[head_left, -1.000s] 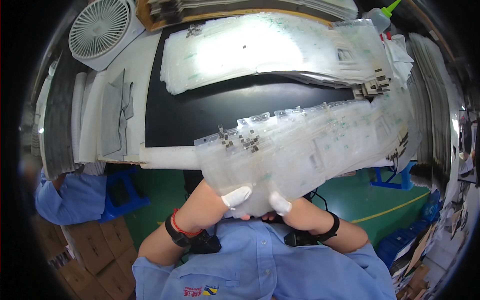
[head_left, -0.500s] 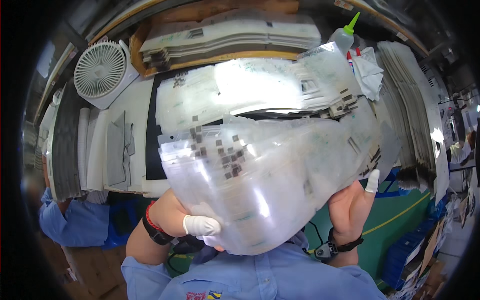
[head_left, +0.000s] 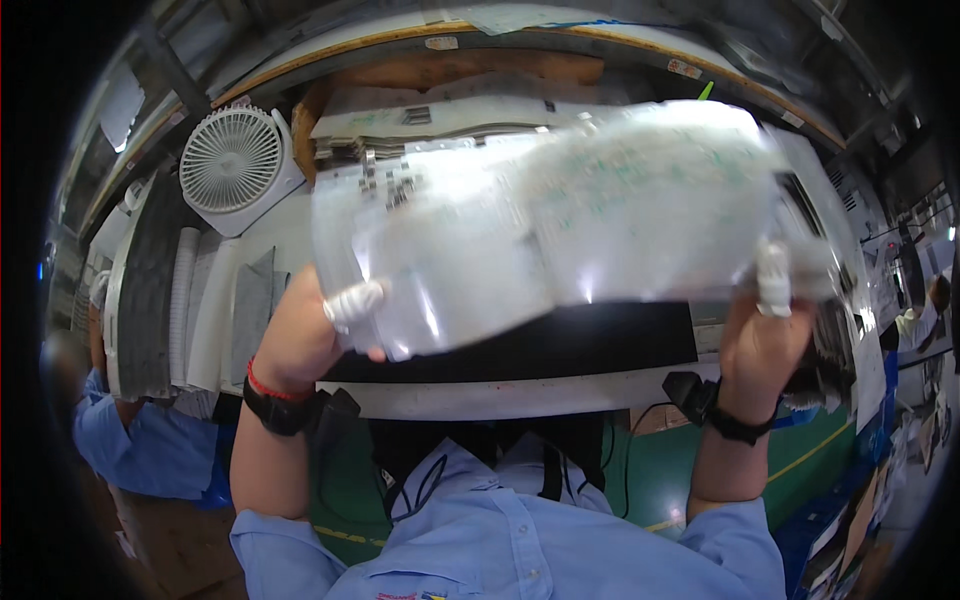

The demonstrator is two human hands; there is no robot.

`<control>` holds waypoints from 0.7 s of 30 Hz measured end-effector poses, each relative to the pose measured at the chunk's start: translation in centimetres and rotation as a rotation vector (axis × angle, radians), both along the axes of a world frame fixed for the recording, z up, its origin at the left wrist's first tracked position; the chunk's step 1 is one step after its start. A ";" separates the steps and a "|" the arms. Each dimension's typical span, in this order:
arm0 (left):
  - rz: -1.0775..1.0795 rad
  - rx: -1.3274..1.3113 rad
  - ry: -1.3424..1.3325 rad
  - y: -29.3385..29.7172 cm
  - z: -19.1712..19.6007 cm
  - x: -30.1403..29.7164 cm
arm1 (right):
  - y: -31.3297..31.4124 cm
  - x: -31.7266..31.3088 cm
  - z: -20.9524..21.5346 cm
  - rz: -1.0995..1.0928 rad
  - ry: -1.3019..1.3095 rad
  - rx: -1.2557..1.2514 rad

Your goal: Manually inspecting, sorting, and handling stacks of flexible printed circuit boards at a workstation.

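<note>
Left hand: the left hand (head_left: 305, 335) grips the lower left edge of a clear plastic sheet (head_left: 540, 220), its thumb, capped in a white finger cot (head_left: 352, 298), pressed on the sheet's face and the other fingers hidden behind it.
Right hand: the right hand (head_left: 762, 345) is closed on the sheet's lower right corner, with one white-capped finger lying up over the front of the plastic.
Sheet: held up in the air between the two hands, above the worktop (head_left: 520, 395) and close to the camera, spread wide and slightly bowed; it is blurred, so it may be one sheet or a thin stack of several. Small dark parts (head_left: 385, 185) show near its upper left, and faint green marks across its right half.
Wrists: a red band (head_left: 268, 386) and a black strap sit on the left wrist, a black strap (head_left: 735, 425) on the right.
Worktop: a black mat (head_left: 560, 345) lies on it just below the raised sheet, with a pale front edge.
Fan: a white desk fan (head_left: 232, 160) stands at the back left, well apart from the hands.
Left side: pale and dark flat stacks (head_left: 175, 300) lie beside the left forearm.
Behind the sheet: more stacked sheets (head_left: 440, 115) rest at the back of the worktop.
Clothing: light blue shirt sleeves at the lower edge.
</note>
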State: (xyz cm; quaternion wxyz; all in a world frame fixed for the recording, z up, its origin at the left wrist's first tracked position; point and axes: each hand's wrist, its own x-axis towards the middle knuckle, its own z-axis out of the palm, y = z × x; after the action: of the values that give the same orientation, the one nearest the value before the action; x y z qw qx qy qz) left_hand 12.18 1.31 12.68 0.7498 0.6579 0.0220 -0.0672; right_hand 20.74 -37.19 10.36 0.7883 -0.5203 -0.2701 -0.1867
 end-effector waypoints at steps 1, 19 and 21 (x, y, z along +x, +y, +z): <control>0.009 0.000 -0.034 0.5 -0.3 0.7 | 0.3 1.1 0.0 0.078 0.056 -0.099; 0.246 0.137 0.218 7.6 -4.9 4.7 | 3.0 -1.0 -2.3 0.446 1.148 -0.005; 0.246 0.094 0.337 8.4 -4.8 5.6 | 3.6 -2.8 -3.1 0.462 1.108 0.015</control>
State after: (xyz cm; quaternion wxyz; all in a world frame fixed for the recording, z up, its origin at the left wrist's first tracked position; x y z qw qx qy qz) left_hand 17.81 9.76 7.91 0.7065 0.6640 0.2305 -0.0832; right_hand 17.93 -33.62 7.29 0.8355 -0.4626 0.0761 0.2865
